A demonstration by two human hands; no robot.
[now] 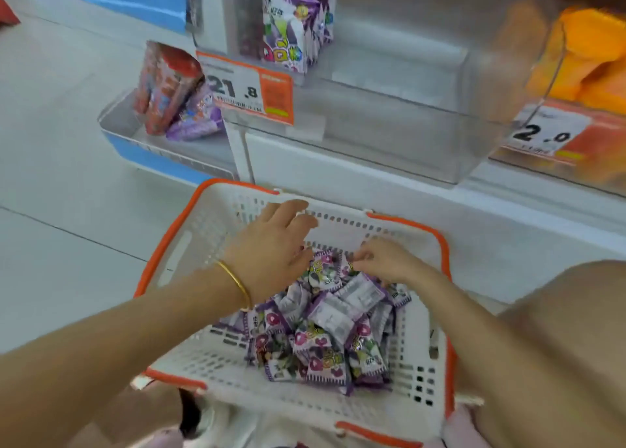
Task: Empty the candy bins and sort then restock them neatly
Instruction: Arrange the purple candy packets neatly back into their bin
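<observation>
A white basket with an orange rim (pixel 189 244) sits in front of me, holding a heap of several purple candy packets (pixel 325 332). My left hand (pixel 274 244), a gold bangle on its wrist, hovers over the far end of the heap with its fingers spread and relaxed. My right hand (pixel 379 259) reaches into the heap beside it, fingertips pinching a purple packet (pixel 327 266) at the top of the pile. Above the basket stands a clear plastic bin (pixel 389 119) with a short upright row of the same purple packets (pixel 294 24) at its back left.
A price tag reading 21.8 (pixel 244 88) hangs on the clear bin's front. A lower left tray (pixel 128 132) holds red and purple packets (pixel 169 92). At the right, a bin with orange packets (pixel 589 64) carries its own price tag (pixel 548 132). Grey floor lies to the left.
</observation>
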